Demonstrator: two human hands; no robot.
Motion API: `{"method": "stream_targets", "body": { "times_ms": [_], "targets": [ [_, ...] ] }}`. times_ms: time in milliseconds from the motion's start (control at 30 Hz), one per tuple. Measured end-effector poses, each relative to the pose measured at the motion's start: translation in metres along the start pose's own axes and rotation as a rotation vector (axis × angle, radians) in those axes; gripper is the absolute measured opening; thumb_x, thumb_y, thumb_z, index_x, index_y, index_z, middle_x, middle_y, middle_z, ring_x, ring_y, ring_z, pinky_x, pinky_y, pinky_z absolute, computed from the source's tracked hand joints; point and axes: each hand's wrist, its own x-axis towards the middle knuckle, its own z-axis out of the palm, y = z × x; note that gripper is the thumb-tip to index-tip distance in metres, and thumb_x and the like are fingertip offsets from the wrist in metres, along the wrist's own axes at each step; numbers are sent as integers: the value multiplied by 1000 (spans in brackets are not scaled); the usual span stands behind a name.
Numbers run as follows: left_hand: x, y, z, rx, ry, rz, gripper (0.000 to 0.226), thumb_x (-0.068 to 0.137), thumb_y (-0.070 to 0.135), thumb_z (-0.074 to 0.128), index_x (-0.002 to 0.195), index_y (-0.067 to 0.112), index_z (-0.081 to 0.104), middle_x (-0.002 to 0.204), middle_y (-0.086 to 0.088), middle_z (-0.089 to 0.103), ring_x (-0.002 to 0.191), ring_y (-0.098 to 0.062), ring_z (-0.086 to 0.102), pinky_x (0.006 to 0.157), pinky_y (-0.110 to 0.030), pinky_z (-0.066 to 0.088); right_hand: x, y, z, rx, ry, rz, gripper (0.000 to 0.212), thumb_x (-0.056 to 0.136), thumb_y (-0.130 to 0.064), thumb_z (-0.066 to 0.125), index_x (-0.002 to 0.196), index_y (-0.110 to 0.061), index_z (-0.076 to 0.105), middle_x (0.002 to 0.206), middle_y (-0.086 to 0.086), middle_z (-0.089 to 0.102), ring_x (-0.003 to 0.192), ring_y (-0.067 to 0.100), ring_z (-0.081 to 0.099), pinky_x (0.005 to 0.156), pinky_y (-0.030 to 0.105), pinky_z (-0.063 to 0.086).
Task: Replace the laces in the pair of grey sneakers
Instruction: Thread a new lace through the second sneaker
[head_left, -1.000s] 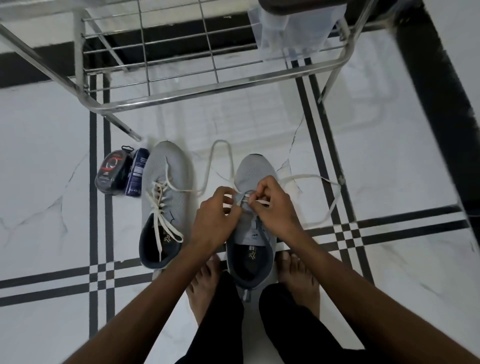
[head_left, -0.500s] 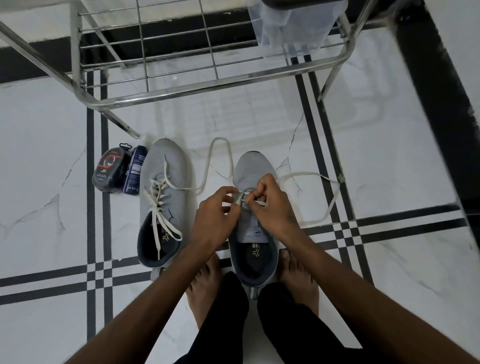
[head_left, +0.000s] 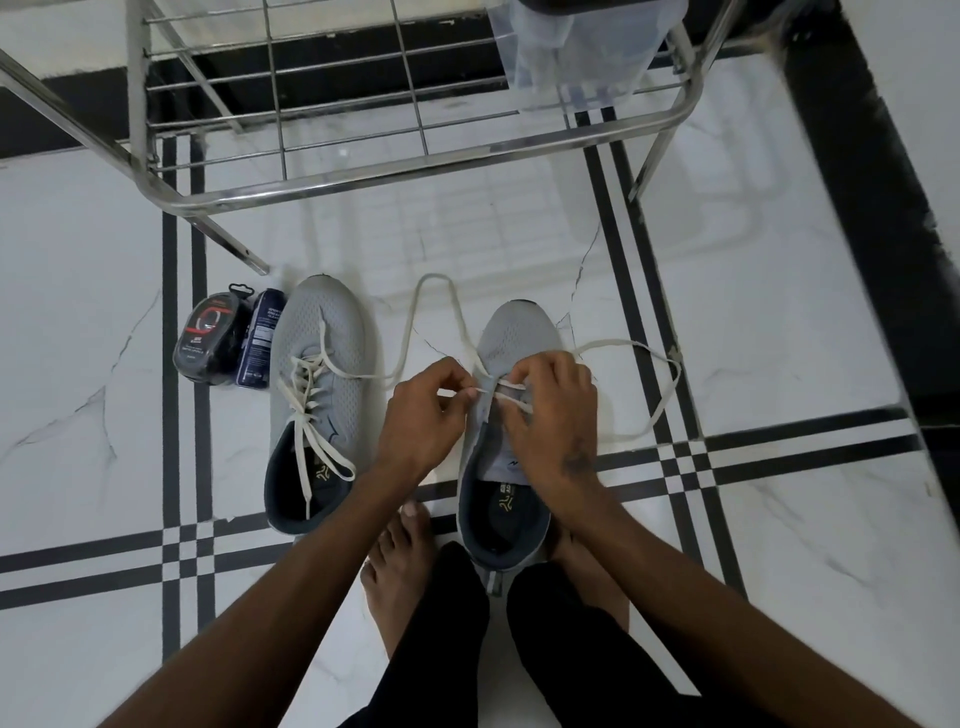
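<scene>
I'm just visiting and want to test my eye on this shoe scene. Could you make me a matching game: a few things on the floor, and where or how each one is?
Things:
1. left sneaker
2. right sneaker
3. dark blue bottle
4. metal rack

States:
A. stands at the top of the view, beyond both shoes
B. laced up, lace ends lying loose, no hand on it
C. being worked on by both hands, lace pinched
D. lies on the tiles left of the shoes

Pairs: 1-B, 2-C, 3-D, 4-A

left hand: fingers curled, thumb and forefinger pinched; right hand: fingers bent downward, pinching; forearms: converging forward
</scene>
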Motion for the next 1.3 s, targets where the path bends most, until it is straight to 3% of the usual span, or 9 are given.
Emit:
{"method": "stream_targets", "body": {
  "times_ms": [267,400,500,700,933,1033,1100,1200,1300],
  "targets": [
    [-7,-4,-4,-215,172,-43,11,103,17,45,93,19,50,93,12,66,82,-7,67,69,-25,55,1,10,-1,84,-179,124,22,87,-19,70,89,-21,48,82,-6,52,75,14,50,63,29,44],
    [-5,-4,-16,-165,84,-35,6,103,21,50,101,17,55,95,7,67,74,-8,66,68,-32,56,3,16,-1,160,-208,220,17,88,-19,69,83,-20,52,69,-9,52,64,8,50,58,24,41],
    [-5,2,-11,30,-66,73,24,92,36,66,116,31,61,99,14,65,75,-3,64,71,-19,53,3,14,-6,178,-231,217,15,85,-29,69,82,-21,57,72,-6,57,67,9,55,59,26,45],
    [6,12,2,151,-21,100,19,92,27,67,76,34,59,82,17,68,69,2,63,62,-18,43,-13,16,-17,-17,-330,93,36,86,-40,67,118,-24,67,111,-2,59,103,18,54,84,34,50],
    [-5,9,-47,-436,409,-185,15,106,13,42,93,18,47,98,-6,68,82,-20,73,74,-33,61,-17,13,-8,-32,-352,112,35,87,-37,66,116,-17,71,115,1,55,109,19,52,90,34,47],
    [-18,5,-93,-207,729,-186,7,101,22,51,99,16,54,93,4,66,77,-7,65,76,-32,57,-20,13,-6,-4,-332,113,35,88,-34,67,115,-13,72,117,3,59,109,21,54,91,35,47],
    [-26,2,-108,202,799,-76,13,95,19,55,104,12,60,110,-5,63,98,-10,57,86,-22,44,-19,13,-7,18,-311,113,34,88,-32,68,115,-13,72,114,4,63,107,21,56,90,33,47],
    [-29,15,-79,728,524,305,43,85,3,61,127,8,59,135,-15,52,124,-32,48,103,-38,36,-18,11,-7,49,-293,111,25,88,-28,67,107,-13,72,102,5,67,97,22,60,81,31,48],
    [-22,34,-19,813,12,413,50,86,3,62,134,14,54,128,-7,59,110,-30,60,89,-41,49,-20,12,-8,15,-283,121,23,89,-35,65,99,-15,71,99,0,68,94,19,62,78,31,49]
  ]
}}
